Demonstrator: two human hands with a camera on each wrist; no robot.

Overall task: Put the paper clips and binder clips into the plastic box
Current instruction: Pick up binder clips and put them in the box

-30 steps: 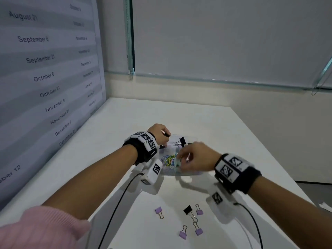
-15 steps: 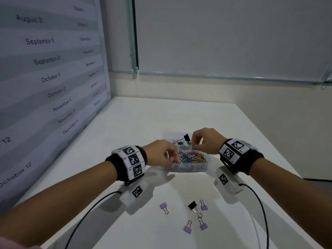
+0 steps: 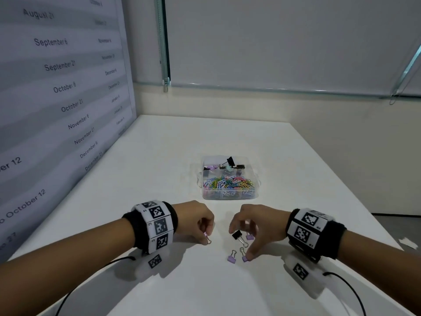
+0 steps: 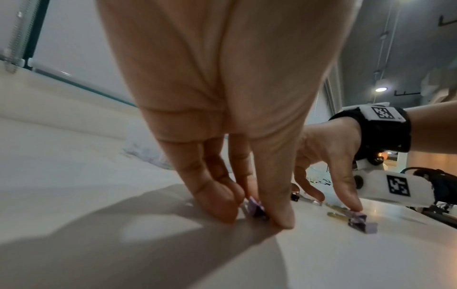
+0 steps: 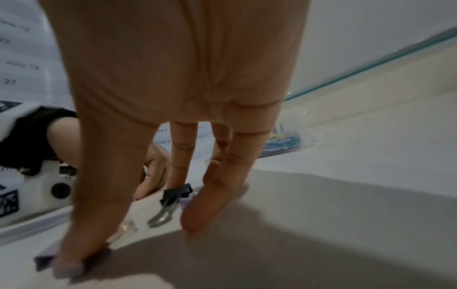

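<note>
The clear plastic box (image 3: 230, 195) stands mid-table, with coloured paper clips (image 3: 227, 182) in its front part and several binder clips (image 3: 229, 166) in the back part. Nearer me, my left hand (image 3: 206, 233) pinches a purple binder clip (image 3: 206, 238) on the table, seen close up in the left wrist view as the same purple binder clip (image 4: 256, 208). My right hand (image 3: 243, 242) is spread over loose clips: its thumb presses one purple clip (image 3: 245, 258), and its fingers touch a black clip (image 3: 237, 234) and another purple clip (image 3: 250, 236). One more purple clip (image 3: 231, 258) lies free.
A white table (image 3: 159, 156) runs to a wall at the back. A panel printed with dates (image 3: 63, 87) lines the left side. The table's right edge (image 3: 337, 179) drops to the floor. Black cables (image 3: 75, 290) trail from both wrist cameras.
Both hands have pulled back from the box to the loose binder clips near me. The left hand now pinches a purple clip, and the right hand has come down on three others.
</note>
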